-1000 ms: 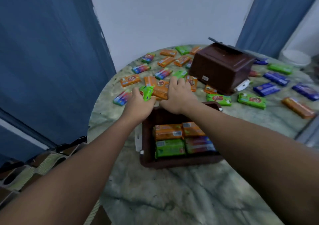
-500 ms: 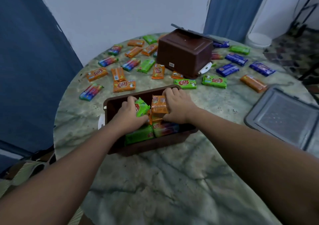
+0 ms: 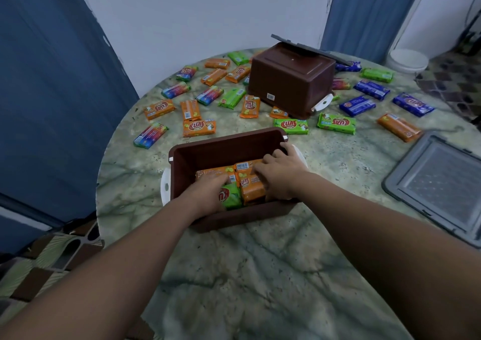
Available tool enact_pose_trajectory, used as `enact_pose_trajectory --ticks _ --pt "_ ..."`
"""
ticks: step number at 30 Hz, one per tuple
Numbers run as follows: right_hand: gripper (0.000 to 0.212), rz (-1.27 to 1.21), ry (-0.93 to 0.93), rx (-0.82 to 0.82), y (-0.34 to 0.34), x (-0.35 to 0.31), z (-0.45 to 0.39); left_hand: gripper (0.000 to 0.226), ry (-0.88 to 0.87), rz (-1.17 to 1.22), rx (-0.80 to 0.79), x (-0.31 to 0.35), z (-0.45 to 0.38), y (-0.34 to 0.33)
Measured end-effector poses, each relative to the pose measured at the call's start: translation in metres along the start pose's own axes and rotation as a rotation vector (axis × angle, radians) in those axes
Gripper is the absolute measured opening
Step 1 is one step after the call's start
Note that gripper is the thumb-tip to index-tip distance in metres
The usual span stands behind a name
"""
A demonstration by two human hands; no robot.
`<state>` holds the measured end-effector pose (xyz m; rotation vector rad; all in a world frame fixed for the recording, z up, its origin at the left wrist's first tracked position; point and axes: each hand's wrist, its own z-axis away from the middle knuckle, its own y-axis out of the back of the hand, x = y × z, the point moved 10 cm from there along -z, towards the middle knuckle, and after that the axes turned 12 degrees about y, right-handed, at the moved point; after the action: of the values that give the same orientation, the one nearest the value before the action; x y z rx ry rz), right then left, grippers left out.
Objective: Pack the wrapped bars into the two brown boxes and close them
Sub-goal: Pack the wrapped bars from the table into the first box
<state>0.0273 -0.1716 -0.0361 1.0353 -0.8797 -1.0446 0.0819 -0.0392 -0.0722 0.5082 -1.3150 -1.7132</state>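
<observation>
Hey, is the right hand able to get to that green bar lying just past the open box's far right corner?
Probably yes. The green bar lies flat on the table with nothing on it, just beyond the open box; the right hand would first have to leave the orange bars.

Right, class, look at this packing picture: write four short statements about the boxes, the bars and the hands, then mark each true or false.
1. Both hands, left hand and right hand, are inside the near brown box. True.
2. The far brown box stands upright and open. False: it lies upside down.
3. A grey lid lies on the table, to the right. True.
4. Every bar is packed. False: many remain on the table, such as a blue bar.
</observation>
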Motion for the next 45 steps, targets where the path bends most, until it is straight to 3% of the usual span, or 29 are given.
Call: enact_pose_trajectory --ticks 7,16,21,25,26,28,30,31,33,36,38,45 --pt "0.039 0.028 -0.072 0.015 -0.008 0.004 -0.006 0.050 -0.101 -0.073 0.070 0.014 0.002 0.005" --pt "0.028 0.018 -0.089 0.079 0.000 0.001 0.000 0.047 -0.162 -0.129 0.090 0.020 0.003 0.002" --pt "0.029 0.016 -0.092 0.097 -0.001 0.002 0.000 0.048 -0.140 -0.106 0.106 0.015 0.000 0.001" --pt "0.052 -0.171 -0.130 0.250 0.014 0.008 0.005 0.048 -0.067 -0.048 0.109 0.007 0.003 0.007" --pt "0.052 -0.254 -0.171 0.352 0.022 0.015 0.010 0.046 -0.025 -0.003 0.166 0.002 0.007 0.016" --pt "0.050 -0.366 -0.347 0.550 0.032 0.035 0.029 0.040 0.065 0.044 0.433 -0.011 0.024 0.049" --pt "0.053 -0.513 -0.589 0.600 0.022 0.058 0.046 0.043 0.205 -0.002 0.704 -0.028 0.046 0.079" --pt "0.052 -0.621 -0.674 0.560 0.011 0.065 0.048 0.049 0.310 -0.034 0.756 -0.039 0.052 0.087" --pt "0.045 -0.747 -0.712 0.424 -0.009 0.069 0.042 0.066 0.537 -0.013 0.675 -0.068 0.051 0.084" --pt "0.045 -0.715 -0.683 0.334 -0.014 0.068 0.031 0.075 0.738 0.296 0.419 -0.101 0.040 0.055" --pt "0.050 -0.696 -0.688 0.321 -0.014 0.069 0.027 0.067 0.778 0.398 0.348 -0.112 0.034 0.043" --pt "0.057 -0.674 -0.677 0.297 -0.004 0.060 0.001 0.049 0.726 0.297 0.341 -0.139 0.019 0.047"
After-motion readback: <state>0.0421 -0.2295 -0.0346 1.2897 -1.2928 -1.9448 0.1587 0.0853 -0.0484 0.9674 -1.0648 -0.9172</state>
